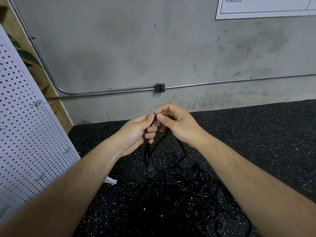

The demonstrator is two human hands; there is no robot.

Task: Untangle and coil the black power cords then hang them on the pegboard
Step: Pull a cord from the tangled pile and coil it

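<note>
At frame centre, the left hand (136, 132) and right hand (176, 124) both pinch one black cord (182, 147), its plug (151, 166) dangling below. The tangled cords (188, 194) lie lower centre on the speckled floor (256, 134). The white pegboard (25, 125) leans at left, a wall outlet (159, 87) behind.

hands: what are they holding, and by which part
Left hand and right hand both pinch a black power cord on its cable, above the dangling plug.
</note>
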